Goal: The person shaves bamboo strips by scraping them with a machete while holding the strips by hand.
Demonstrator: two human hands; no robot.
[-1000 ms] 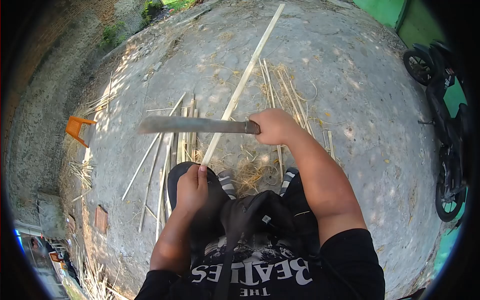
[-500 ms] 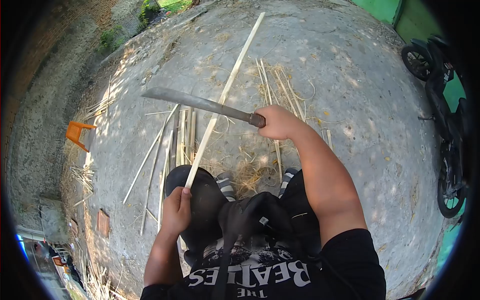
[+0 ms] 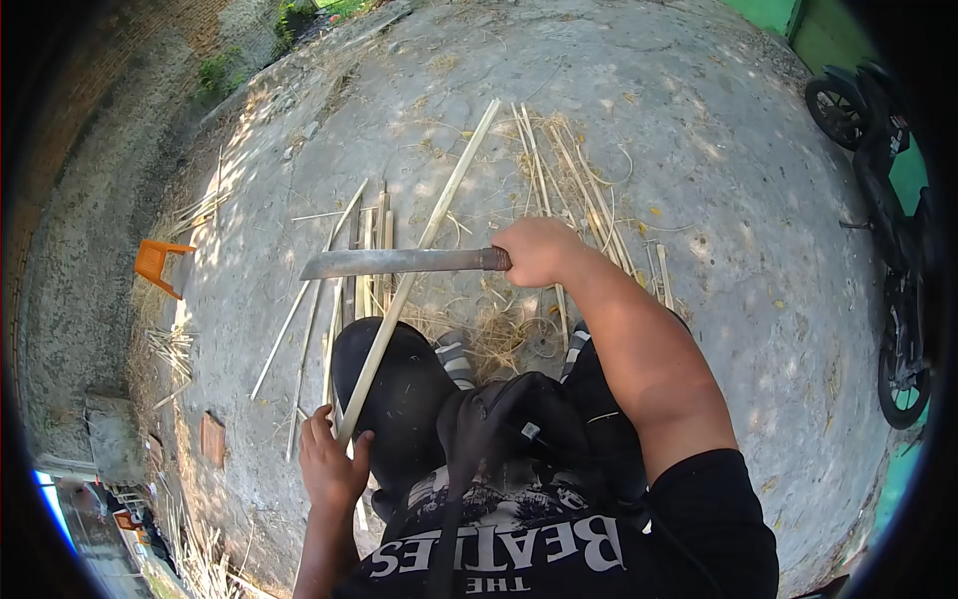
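Observation:
My right hand (image 3: 539,252) is wrapped round the handle of a machete (image 3: 399,262), whose grey blade points left. The blade crosses a long pale bamboo strip (image 3: 446,198) that slants from the upper middle down over my left thigh. At the strip's lower end is my left hand (image 3: 334,461), its thumb and fingers spread apart on either side of the strip. Whether the palm touches the strip cannot be made out.
More bamboo strips (image 3: 296,321) lie on the concrete left of my legs, others (image 3: 589,190) ahead to the right among shavings. An orange stool (image 3: 154,265) and a brick (image 3: 213,439) stand left; a motorcycle (image 3: 883,210) is at the right.
The bamboo strip has slid down toward me, its far end now lower. My left hand has moved down and left, and its fingers have opened. The machete has tilted and levelled again.

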